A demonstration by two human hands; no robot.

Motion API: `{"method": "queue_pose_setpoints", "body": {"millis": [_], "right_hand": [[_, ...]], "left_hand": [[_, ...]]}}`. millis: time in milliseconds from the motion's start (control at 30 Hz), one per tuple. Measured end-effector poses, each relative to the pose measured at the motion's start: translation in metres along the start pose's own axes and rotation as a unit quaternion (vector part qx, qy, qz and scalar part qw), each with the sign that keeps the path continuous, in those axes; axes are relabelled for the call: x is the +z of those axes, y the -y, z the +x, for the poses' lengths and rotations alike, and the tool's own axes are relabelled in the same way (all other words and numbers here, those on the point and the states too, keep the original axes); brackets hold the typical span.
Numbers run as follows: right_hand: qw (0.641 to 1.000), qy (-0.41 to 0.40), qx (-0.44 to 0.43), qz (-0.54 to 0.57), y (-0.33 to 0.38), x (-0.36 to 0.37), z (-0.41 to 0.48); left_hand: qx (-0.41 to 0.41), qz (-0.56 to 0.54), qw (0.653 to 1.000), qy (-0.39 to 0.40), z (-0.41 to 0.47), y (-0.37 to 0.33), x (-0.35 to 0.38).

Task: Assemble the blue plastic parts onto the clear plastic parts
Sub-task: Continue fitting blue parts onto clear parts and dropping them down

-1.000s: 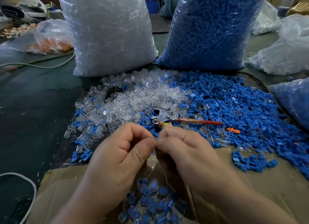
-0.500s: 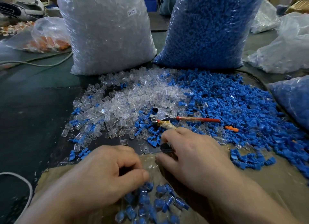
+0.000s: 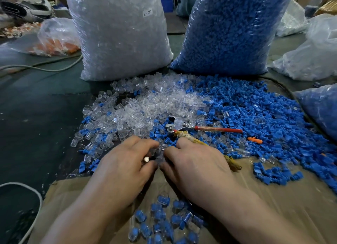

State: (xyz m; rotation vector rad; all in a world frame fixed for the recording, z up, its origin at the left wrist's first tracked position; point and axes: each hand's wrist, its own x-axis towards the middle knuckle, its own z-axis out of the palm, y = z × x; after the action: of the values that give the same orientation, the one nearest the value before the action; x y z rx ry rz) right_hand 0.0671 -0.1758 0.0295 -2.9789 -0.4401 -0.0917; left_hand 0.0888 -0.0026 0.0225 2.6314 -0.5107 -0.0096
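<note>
Head view — left hand (image 3: 125,164), right hand (image 3: 194,163) curled into clear parts (image 3: 138,112) at their near edge, grips unclear, open mat (image 3: 36,116) leftward.

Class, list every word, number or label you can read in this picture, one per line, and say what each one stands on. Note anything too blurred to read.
"SJ-017": on a small white sticker on the bag of clear plastic parts.
No other text can be read: the bag of blue plastic parts, the red-handled tool and the cardboard show no lettering.
</note>
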Motion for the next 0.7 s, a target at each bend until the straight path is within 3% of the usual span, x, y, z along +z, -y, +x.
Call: {"method": "queue_pose_setpoints", "body": {"millis": [200, 367, 567, 700], "right_hand": [[1.0, -0.007, 0.014, 0.024, -0.002, -0.003, -0.002], [0.998, -0.018, 0.029, 0.054, -0.007, -0.005, -0.002], [0.981, -0.018, 0.059, 0.182, -0.016, -0.01, -0.002], [0.932, -0.019, 0.098, 0.349, -0.016, -0.013, -0.004]], "left_hand": [[-0.034, -0.073, 0.997, -0.008, -0.003, 0.001, 0.0], [-0.007, -0.083, 0.996, -0.041, -0.006, 0.0, -0.006], [0.007, -0.157, 0.985, -0.07, -0.007, -0.003, -0.006], [0.039, -0.196, 0.979, -0.049, -0.009, -0.015, -0.006]]}}
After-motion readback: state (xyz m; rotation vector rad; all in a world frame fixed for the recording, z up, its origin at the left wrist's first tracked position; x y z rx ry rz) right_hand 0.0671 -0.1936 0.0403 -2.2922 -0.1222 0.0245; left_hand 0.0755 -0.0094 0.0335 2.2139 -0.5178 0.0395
